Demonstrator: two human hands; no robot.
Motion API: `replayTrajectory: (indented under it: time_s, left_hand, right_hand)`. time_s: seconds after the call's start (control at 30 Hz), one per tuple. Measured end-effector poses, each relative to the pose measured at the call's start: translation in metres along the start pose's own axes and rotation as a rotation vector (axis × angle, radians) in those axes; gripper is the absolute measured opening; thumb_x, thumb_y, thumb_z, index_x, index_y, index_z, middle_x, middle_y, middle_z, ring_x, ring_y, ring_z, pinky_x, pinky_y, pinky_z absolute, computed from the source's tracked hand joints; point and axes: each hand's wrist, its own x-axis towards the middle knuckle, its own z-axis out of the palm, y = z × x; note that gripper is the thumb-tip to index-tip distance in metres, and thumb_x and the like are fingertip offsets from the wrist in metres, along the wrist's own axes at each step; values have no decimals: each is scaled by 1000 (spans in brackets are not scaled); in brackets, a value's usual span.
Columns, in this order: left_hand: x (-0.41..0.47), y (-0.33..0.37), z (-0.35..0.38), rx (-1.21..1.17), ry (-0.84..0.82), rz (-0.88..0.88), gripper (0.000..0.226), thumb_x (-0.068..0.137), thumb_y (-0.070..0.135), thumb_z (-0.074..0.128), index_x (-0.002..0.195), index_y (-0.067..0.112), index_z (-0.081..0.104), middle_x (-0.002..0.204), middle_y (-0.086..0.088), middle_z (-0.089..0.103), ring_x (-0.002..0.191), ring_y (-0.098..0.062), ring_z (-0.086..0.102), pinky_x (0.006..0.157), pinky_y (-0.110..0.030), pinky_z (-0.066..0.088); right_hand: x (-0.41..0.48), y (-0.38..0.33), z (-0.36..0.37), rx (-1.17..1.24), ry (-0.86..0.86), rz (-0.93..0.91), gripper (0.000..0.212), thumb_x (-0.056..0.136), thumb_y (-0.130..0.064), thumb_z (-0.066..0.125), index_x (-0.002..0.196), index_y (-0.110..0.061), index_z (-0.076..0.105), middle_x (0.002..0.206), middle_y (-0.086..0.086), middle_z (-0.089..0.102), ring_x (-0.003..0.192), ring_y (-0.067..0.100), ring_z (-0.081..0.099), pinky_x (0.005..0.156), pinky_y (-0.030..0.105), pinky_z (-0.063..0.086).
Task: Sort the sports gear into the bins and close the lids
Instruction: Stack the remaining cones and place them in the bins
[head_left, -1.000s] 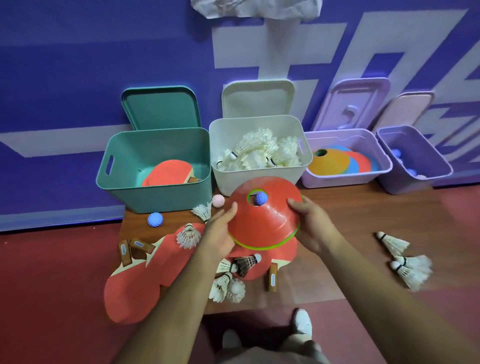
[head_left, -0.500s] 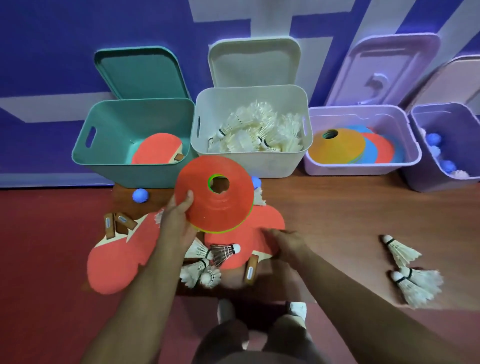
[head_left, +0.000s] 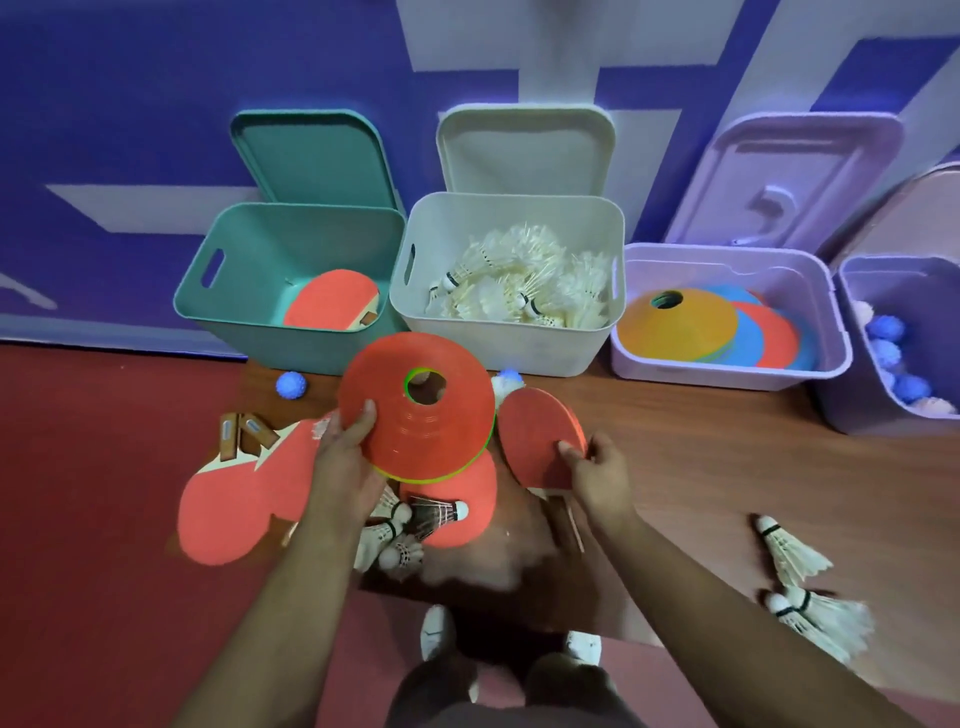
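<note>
From the head camera, the left hand (head_left: 345, 457) grips a stack of disc cones (head_left: 415, 408), orange on top with a green rim showing beneath; its thumb (head_left: 366, 415) presses the upper face near the lower-left edge while the other fingers are hidden under the stack, so it is held tilted above the floor. Through the stack's centre hole something pale shows, too unclear to name. Just right of that thumb, past the stack's edge, the right hand (head_left: 597, 465) pinches the rim of a red paddle (head_left: 537, 434), fingertips (head_left: 566, 449) on its face, the blade lifted and tilted. Directly below the left fingers lies a small cluster of shuttlecocks (head_left: 400, 535) on another red paddle (head_left: 462, 499), and to their left two more paddles (head_left: 234, 499) lie overlapped, wooden handles pointing up-left. Beyond the left fingers stands the teal bin (head_left: 249, 306), lid propped open, one paddle inside; a blue spiky ball (head_left: 291, 386) rests on the floor before it. Above the stack sits the white bin (head_left: 519, 343) heaped with shuttlecocks. Beyond the right fingers the lilac bin (head_left: 727, 371) holds flat cones, orange, blue and red, and further right a purple bin (head_left: 857, 405) holds blue and pale balls. Well right of the right hand, loose shuttlecocks (head_left: 795, 561) lie on the wooden floor (head_left: 701, 467).
</note>
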Motion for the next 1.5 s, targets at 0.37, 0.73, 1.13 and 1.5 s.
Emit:
replayTrajectory:
  time_s: [0.37,0.73,1.13,1.5]
  left_hand:
    - [-19,49,24,-22,1,176,24,97,12,50,118,15,62,105,-3,73,91,-15,70,82,-35,59]
    - [30,148,-58,-119,141,278,31,90,8,55,118,19,58,114,-11,67,99,-27,65,89,-46,53]
    - [131,230,-143,-143,95,220,40,90,11,58,130,11,54,119,-14,65,106,-29,63,92,-46,52]
    - [168,234,-149,-135,88,181,20,93,5,53,105,17,63,98,-5,72,87,-16,69,86,-36,55]
  right_hand:
    - [-3,-130,-43,109,-68,-413,5,90,-13,67,94,-10,67,81,-2,68,66,-2,59,64,15,47]
    - [19,-227,113,108,-126,-311,10,96,-15,52,105,-16,50,96,14,63,69,22,57,54,31,42]
    - [102,-272,312,-50,-113,-294,6,86,-29,61,83,-27,65,67,2,60,54,21,51,54,33,43]
    - [127,-235,363,-614,-144,-309,31,94,-19,57,119,-2,63,112,18,68,105,32,64,91,33,49]
